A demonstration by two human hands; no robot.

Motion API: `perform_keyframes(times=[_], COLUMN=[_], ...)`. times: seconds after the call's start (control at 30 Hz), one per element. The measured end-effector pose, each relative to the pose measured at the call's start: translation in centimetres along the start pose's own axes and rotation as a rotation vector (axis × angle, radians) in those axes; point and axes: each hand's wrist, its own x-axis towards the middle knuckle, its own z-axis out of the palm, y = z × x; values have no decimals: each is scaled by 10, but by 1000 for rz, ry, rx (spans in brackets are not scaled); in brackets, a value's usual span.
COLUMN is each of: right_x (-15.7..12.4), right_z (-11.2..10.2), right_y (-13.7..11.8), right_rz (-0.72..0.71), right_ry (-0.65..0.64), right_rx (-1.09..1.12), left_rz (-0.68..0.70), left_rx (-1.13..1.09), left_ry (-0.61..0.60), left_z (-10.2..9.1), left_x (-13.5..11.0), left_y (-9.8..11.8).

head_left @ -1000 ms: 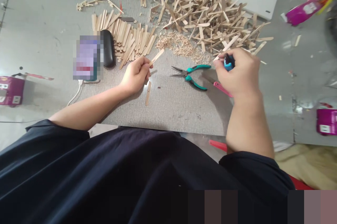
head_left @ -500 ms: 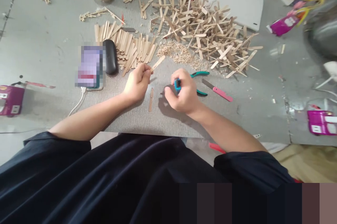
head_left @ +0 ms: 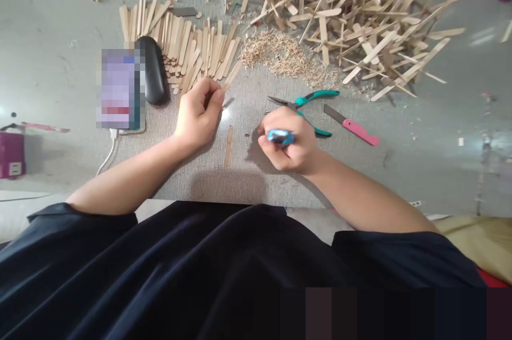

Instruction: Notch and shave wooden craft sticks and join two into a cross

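Note:
My left hand [head_left: 199, 111] is closed, pinching a wooden craft stick [head_left: 232, 74] that points up and away from the fingertips. To its right, my right hand [head_left: 288, 143] wraps round a blue-handled tool [head_left: 280, 137]. Only the handle's end shows; the working end is hidden beneath the fist. Between the hands, a short narrow piece of stick [head_left: 229, 145] lies on the grey tabletop [head_left: 224, 183]. Teal-handled pliers [head_left: 318, 96] lie open just beyond my right hand. Farther right rests a pink-handled knife [head_left: 356, 128].
A big loose heap of craft sticks [head_left: 360, 25] spreads at the back right, with wood shavings [head_left: 280, 57] before it. More sticks [head_left: 188, 47] lie in rows behind my left hand, beside a black case [head_left: 154, 71] and a cabled phone [head_left: 118, 89].
The view has come closer and lower over the table. My right hand has turned, so the blue handle's end now faces up. My left hand keeps the craft stick.

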Motion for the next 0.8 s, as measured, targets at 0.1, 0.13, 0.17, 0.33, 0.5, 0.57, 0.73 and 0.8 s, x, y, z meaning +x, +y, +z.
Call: perform_keyframes(times=[0.1, 0.13, 0.17, 0.33, 0.5, 0.57, 0.73, 0.8], right_x=[0, 0, 0, 2, 4, 3, 6, 10], right_z=[-2, -2, 0, 11, 11, 10, 3, -4], right_y=[-14, -20, -25, -43, -48, -47, -39, -33], right_rz=[-86, -129, -166, -160, -124, -134, -200, -302], right_ry=[-198, -300, -404, -704, -721, -667, -548, -449], right_rx=[-134, -193, -254, -465, -512, -545, -605, -634], left_rz=[23, 28, 34, 2, -58, -62, -16, 11], left_rx=[31, 50, 74, 195, 305, 343, 494, 500], left_ry=[-28, -35, -43, -99, -189, -233, -289, -232], left_z=[-3, -4, -4, -7, -9, -8, -8, -9], left_x=[3, 4, 4, 5, 6, 6, 2, 1], left_y=[7, 10, 12, 18, 24, 25, 26, 29])
